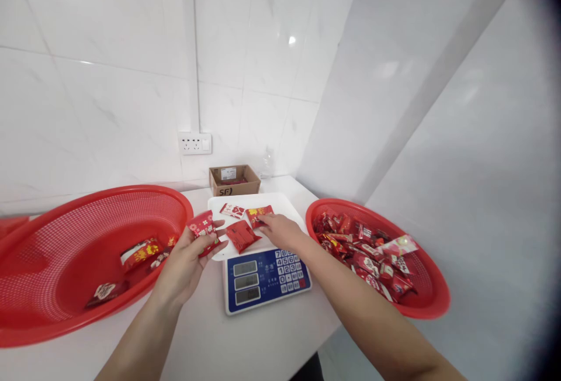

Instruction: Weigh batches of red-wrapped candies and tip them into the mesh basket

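Note:
My left hand [193,255] is closed around a red snack packet with pink flowers [202,226], held just left of the scale's tray. Over the white weighing tray [274,239], my right hand [280,229] has its fingertips on a red and yellow packet [258,215]; its grip is partly hidden. A plain red packet [241,235] lies between the hands on the tray. Behind it rests a white packet with red hearts [232,210]. The digital scale [267,279] faces me with its blue keypad and three small displays.
On the left stands a large red basket [87,208] with several packets in it. A second red basket [438,305], on the right, holds a heap of wrapped snacks. At the back are a cardboard box [236,187] and a clear plastic bottle [267,163] near the wall.

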`<state>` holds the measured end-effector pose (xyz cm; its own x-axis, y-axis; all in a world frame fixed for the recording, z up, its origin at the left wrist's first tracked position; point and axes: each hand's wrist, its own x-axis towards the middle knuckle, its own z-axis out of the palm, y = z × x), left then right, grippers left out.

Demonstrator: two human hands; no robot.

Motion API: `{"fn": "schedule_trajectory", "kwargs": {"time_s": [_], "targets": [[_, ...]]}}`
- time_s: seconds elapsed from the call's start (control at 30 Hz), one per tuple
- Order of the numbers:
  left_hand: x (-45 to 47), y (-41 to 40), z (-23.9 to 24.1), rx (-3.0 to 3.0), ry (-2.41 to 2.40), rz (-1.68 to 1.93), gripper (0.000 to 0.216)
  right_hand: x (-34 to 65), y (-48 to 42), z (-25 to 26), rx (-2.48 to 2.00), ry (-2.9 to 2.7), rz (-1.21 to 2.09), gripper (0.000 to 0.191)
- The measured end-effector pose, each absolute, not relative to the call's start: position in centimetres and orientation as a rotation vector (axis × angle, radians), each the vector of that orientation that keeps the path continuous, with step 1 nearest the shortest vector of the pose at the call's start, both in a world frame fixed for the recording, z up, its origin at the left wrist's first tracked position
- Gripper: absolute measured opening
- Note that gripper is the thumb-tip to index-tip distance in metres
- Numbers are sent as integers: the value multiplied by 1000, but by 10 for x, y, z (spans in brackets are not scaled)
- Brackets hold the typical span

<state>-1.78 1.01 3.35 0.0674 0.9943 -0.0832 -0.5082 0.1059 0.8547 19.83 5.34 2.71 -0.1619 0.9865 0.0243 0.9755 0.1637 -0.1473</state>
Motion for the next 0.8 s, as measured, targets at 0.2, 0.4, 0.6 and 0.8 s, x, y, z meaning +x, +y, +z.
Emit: {"fn": "schedule_trajectory", "kwargs": {"time_s": [0.2,0.4,0.6,0.8], "targets": [[-14,9,34,719,798,1308,33,212,42,31,-2118,-2284,116,35],[-10,8,35,729,755,1272,32,206,37,35,-2094,-2286,34,34],[-13,11,30,803,679,1232,21,219,54,14,-2002,-2208,174,48],[-14,11,27,984,754,1172,33,226,56,20,-1907,-1958,238,39]]}}
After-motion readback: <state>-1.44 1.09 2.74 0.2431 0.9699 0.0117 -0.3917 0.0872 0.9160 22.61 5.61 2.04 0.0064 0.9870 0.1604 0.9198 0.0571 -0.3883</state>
